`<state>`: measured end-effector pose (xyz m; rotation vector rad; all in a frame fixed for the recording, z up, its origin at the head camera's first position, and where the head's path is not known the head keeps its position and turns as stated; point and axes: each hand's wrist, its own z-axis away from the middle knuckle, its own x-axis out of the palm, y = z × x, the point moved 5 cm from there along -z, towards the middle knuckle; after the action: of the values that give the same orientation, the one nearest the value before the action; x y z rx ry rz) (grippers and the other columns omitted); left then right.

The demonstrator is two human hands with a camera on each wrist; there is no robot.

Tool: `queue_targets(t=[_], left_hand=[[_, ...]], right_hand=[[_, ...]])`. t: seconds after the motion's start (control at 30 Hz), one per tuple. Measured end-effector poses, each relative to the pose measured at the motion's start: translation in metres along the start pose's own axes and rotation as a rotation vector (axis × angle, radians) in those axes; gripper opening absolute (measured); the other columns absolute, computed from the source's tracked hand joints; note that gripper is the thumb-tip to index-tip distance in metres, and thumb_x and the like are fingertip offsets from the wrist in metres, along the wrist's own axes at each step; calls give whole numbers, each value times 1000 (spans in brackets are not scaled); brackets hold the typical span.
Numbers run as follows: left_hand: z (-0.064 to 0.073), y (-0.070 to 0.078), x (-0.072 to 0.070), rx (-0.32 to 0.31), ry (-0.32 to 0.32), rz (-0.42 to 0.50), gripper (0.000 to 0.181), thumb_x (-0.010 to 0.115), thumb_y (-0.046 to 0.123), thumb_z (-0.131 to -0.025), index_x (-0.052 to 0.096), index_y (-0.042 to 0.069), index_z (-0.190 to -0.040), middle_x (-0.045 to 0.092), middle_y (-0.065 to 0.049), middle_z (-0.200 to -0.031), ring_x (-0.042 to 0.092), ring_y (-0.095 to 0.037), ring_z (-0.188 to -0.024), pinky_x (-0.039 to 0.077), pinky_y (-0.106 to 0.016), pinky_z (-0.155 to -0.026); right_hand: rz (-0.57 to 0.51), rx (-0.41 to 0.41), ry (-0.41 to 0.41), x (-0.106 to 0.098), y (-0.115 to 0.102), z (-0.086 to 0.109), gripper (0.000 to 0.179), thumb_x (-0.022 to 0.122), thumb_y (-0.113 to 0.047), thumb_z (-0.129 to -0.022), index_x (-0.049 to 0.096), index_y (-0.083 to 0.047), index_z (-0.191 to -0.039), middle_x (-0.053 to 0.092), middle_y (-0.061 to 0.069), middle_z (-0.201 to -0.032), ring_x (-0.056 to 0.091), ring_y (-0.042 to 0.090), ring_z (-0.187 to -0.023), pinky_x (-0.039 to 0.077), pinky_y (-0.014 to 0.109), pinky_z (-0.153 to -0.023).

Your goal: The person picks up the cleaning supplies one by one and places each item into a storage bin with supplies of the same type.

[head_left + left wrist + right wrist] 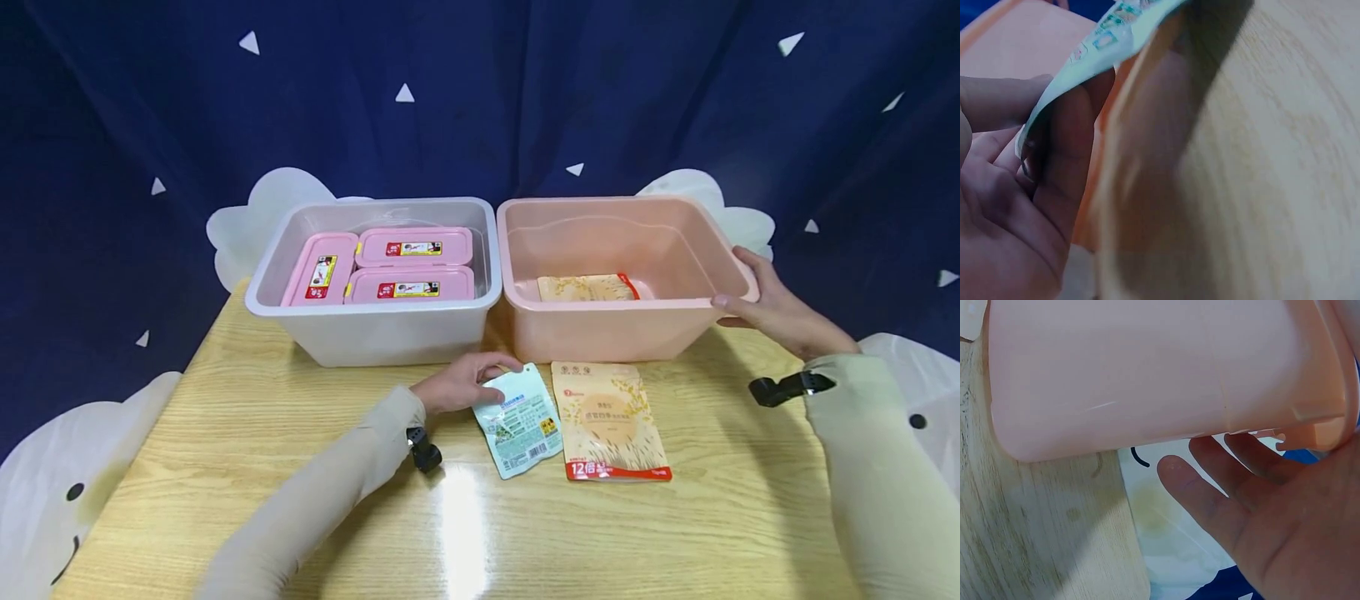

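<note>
My left hand [468, 383] pinches a light green pouch [522, 425] by its upper left edge, thumb on the printed face and fingers behind. In the left wrist view that pouch [1100, 53] bends up between thumb and fingers, over the wooden table. At the right, my right hand [783, 312] grips the right front corner of the pink bin [600, 329], with the thumb at the rim. Several fingers [1194, 490] reach along the outside of the bin wall in the right wrist view. A beige pouch [588, 288] lies inside the bin.
Another beige pouch [611, 421] with a red bottom band lies on the table [360, 533], right of the green one. A white bin [390, 333] holding pink-lidded boxes [412, 247] stands left of the pink bin. Behind hangs a dark blue curtain [465, 142].
</note>
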<state>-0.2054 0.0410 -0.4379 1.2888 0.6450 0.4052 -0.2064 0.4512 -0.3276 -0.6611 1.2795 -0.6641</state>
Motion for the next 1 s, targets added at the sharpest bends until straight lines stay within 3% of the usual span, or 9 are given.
queue_targets(t=[0.3, 0.43, 0.57, 0.67, 0.77, 0.87, 1.0], left_hand=[[32, 53, -22, 94, -1, -56, 51, 62, -11, -87, 53, 1, -136, 67, -22, -128, 70, -15, -99, 59, -26, -82], [46, 95, -37, 144, -12, -48, 52, 60, -11, -88, 51, 0, -138, 65, -23, -130, 71, -16, -97, 61, -31, -81], [49, 143, -63, 185, 27, -76, 54, 59, -11, -89, 49, 1, -140, 64, -23, -130, 72, -18, -96, 62, -32, -80], [42, 171, -87, 205, 121, -64, 55, 58, -13, -89, 50, 4, -140, 64, -20, -131, 70, -16, -95, 61, -28, -78], [28, 190, -107, 226, 222, -29, 55, 58, -14, -89, 53, 7, -139, 66, -18, -129, 68, -15, -97, 59, -24, -78], [9, 200, -119, 229, 306, -12, 54, 59, -12, -89, 55, 12, -137, 68, -15, -127, 68, -16, -99, 58, -23, -81], [-12, 203, -124, 210, 360, -1, 53, 61, -8, -91, 56, 17, -137, 69, -9, -127, 68, -17, -101, 57, -24, -84]], right_hand=[[-8, -14, -2, 1, 1, 0, 96, 56, -28, -100, -21, -22, -156, 1, 23, -160, 43, -11, -102, 57, 19, -79], [9, -18, -8, 2, 2, 1, 96, 55, -28, -100, -22, -21, -156, 1, 23, -160, 41, -9, -105, 57, 21, -81], [18, -11, -7, 3, 2, 1, 96, 55, -29, -100, -23, -23, -155, 0, 24, -160, 39, -7, -106, 56, 19, -80], [17, -14, -3, 1, 2, 2, 96, 55, -28, -100, -24, -23, -155, 1, 25, -160, 41, -10, -102, 55, 17, -78], [6, -19, -3, -3, 2, 2, 96, 54, -26, -101, -24, -24, -155, 0, 27, -159, 42, -16, -98, 55, 16, -76], [3, -12, -9, -4, 3, 2, 96, 55, -26, -101, -25, -27, -155, -1, 27, -159, 43, -19, -96, 56, 16, -75], [-10, -21, -28, 3, 5, -1, 96, 55, -26, -101, -25, -27, -155, -1, 29, -158, 42, -18, -96, 57, 17, -76]])
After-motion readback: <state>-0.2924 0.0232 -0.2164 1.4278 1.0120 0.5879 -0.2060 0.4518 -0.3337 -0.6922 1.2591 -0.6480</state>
